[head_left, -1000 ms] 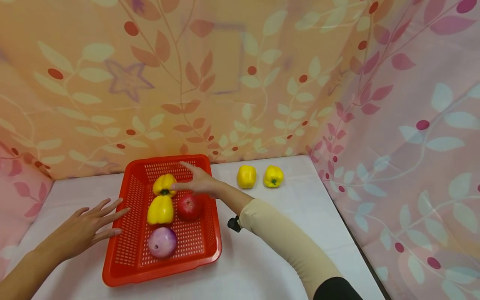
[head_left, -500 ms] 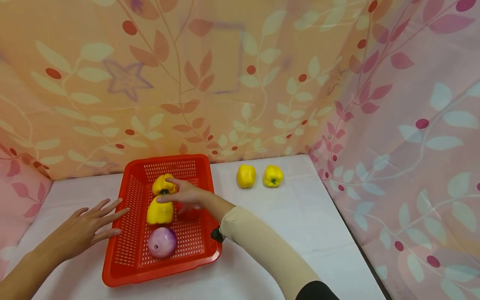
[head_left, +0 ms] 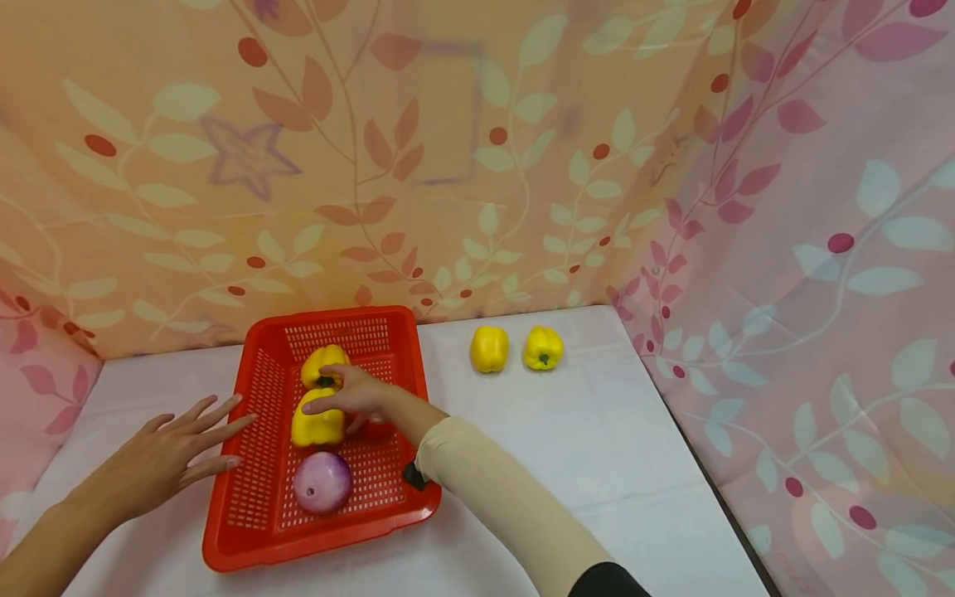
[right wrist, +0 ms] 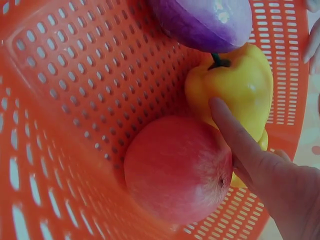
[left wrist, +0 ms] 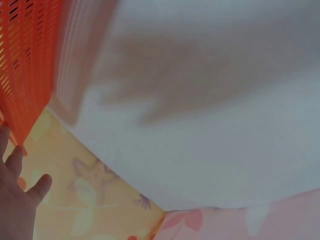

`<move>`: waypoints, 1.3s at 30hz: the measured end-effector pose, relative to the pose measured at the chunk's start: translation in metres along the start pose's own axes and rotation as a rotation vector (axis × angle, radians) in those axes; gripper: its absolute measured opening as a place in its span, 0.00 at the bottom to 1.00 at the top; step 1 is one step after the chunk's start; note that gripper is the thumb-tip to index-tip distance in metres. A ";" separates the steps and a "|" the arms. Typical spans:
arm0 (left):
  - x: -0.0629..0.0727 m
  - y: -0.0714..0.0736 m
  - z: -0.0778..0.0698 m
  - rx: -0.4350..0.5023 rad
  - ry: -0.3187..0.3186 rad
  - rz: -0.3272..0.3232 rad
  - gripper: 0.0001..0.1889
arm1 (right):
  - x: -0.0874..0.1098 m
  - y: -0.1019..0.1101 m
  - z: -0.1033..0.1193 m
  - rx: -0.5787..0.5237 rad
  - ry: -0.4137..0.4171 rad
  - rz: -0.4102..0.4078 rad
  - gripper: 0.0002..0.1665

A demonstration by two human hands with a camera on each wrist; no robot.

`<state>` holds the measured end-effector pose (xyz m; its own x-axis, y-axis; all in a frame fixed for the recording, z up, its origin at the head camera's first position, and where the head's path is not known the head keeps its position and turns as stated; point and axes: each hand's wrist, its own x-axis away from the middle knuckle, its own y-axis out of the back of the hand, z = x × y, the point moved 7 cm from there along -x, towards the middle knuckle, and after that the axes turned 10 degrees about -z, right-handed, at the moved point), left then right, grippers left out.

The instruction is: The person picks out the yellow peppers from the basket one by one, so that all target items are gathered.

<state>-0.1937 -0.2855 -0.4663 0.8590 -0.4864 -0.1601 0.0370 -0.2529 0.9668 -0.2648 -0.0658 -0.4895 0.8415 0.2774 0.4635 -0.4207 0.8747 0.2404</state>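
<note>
A red basket [head_left: 224, 531] holds two yellow bell peppers, a red apple [right wrist: 175, 170] and a round purple-and-white vegetable [head_left: 322, 482]. My right hand [head_left: 358, 394] is over the nearer yellow bell pepper [head_left: 317, 429] and grips it from above. In the right wrist view a finger lies along this pepper's side, close to its stem; the other fingertips are hidden. The farther bell pepper [head_left: 321, 361] sits just behind these fingers. My left hand [head_left: 175, 456], its fingers spread and straight, rests at the basket's left rim.
Two more yellow bell peppers, one [head_left: 489, 349] beside the other [head_left: 543, 348], stand on the white tabletop [head_left: 567, 464] right of the basket. Patterned cloth walls [head_left: 462, 166] rise behind and on both sides. The basket's mesh walls surround my right hand.
My right hand has moved left and down from above the apple onto the nearer bell pepper, its spread fingers drawing in. The left hand has stayed at the rim.
</note>
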 end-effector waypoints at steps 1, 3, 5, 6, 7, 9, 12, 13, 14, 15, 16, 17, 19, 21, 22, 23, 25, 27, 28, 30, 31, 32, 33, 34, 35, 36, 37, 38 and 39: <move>0.000 0.000 0.000 -0.004 -0.001 -0.001 0.35 | 0.000 0.000 0.000 0.006 0.003 -0.006 0.43; 0.000 0.000 0.000 -0.010 -0.004 -0.003 0.35 | -0.001 -0.002 0.000 0.017 0.004 -0.018 0.42; 0.000 0.000 0.001 -0.015 -0.007 -0.005 0.35 | -0.002 -0.004 -0.001 0.022 0.000 -0.024 0.41; 0.000 0.000 0.001 -0.017 -0.007 -0.006 0.35 | -0.002 -0.005 -0.002 0.025 -0.002 -0.024 0.41; 0.000 -0.001 0.002 -0.018 -0.008 -0.007 0.35 | -0.002 -0.007 -0.002 0.027 -0.006 -0.021 0.40; 0.000 -0.001 0.002 -0.015 -0.009 -0.008 0.35 | -0.002 -0.011 -0.004 0.037 -0.021 -0.019 0.39; 0.000 -0.002 0.002 -0.007 -0.006 -0.005 0.36 | -0.003 -0.017 -0.007 0.063 -0.030 -0.022 0.39; 0.001 -0.002 0.002 -0.004 -0.005 -0.003 0.36 | -0.003 -0.019 -0.008 0.066 -0.037 -0.024 0.39; 0.001 -0.002 0.002 -0.006 -0.008 -0.007 0.36 | -0.003 -0.021 -0.009 0.072 -0.038 -0.025 0.39; 0.000 -0.002 0.002 -0.007 -0.008 -0.006 0.36 | -0.003 -0.022 -0.009 0.086 -0.030 -0.025 0.38; 0.000 -0.002 0.002 -0.006 -0.007 -0.005 0.36 | -0.003 -0.024 -0.010 0.086 -0.028 -0.021 0.37; 0.000 -0.002 0.002 -0.009 -0.010 -0.007 0.36 | -0.003 -0.025 -0.011 0.088 -0.027 -0.018 0.37; 0.000 -0.002 0.001 -0.015 -0.015 -0.012 0.35 | -0.004 -0.027 -0.012 0.084 -0.033 -0.006 0.35; 0.000 -0.001 0.000 -0.016 -0.018 -0.017 0.35 | -0.005 -0.029 -0.014 0.076 -0.038 0.005 0.34; 0.000 -0.001 0.000 -0.015 -0.021 -0.026 0.35 | -0.006 -0.030 -0.015 0.058 -0.051 0.010 0.34; 0.000 -0.001 -0.001 -0.014 -0.023 -0.032 0.35 | -0.006 -0.030 -0.015 0.054 -0.053 0.012 0.34; 0.001 0.000 -0.001 -0.007 -0.024 -0.039 0.35 | -0.007 -0.031 -0.016 0.036 -0.061 0.017 0.35; 0.001 0.000 -0.001 -0.008 -0.026 -0.044 0.35 | -0.008 -0.032 -0.017 0.030 -0.064 0.021 0.35; 0.001 0.000 -0.001 -0.005 -0.023 -0.041 0.35 | -0.008 -0.032 -0.017 0.031 -0.064 0.021 0.35; 0.001 0.000 0.000 -0.003 -0.016 -0.031 0.35 | -0.008 -0.032 -0.017 0.029 -0.064 0.024 0.36; 0.000 0.000 0.000 -0.004 -0.015 -0.030 0.35 | -0.008 -0.032 -0.017 0.028 -0.064 0.026 0.36; 0.000 0.000 0.000 0.002 -0.009 -0.024 0.35 | -0.008 -0.032 -0.017 0.028 -0.063 0.027 0.36; 0.000 -0.001 0.000 0.003 -0.007 -0.019 0.35 | -0.008 -0.032 -0.017 0.027 -0.061 0.030 0.36; 0.000 -0.001 0.001 0.006 -0.004 -0.013 0.35 | -0.008 -0.032 -0.017 0.025 -0.061 0.032 0.36; 0.000 -0.001 0.001 0.003 -0.004 -0.015 0.35 | -0.008 -0.033 -0.017 0.024 -0.060 0.035 0.37; 0.000 -0.001 0.001 0.000 -0.005 -0.017 0.35 | -0.008 -0.033 -0.017 0.021 -0.061 0.035 0.37; 0.000 -0.001 0.000 -0.001 -0.006 -0.016 0.36 | -0.008 -0.033 -0.017 0.018 -0.060 0.038 0.37; 0.001 -0.001 0.001 -0.001 -0.006 -0.014 0.36 | -0.007 -0.033 -0.017 0.016 -0.058 0.040 0.37; 0.001 -0.001 0.000 -0.006 -0.009 -0.015 0.36 | -0.008 -0.033 -0.017 0.012 -0.059 0.042 0.37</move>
<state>-0.1934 -0.2858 -0.4677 0.8537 -0.4901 -0.1760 0.0526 -0.2550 0.9655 -0.2514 -0.0900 -0.5156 0.8020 0.2892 0.5227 -0.4594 0.8578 0.2303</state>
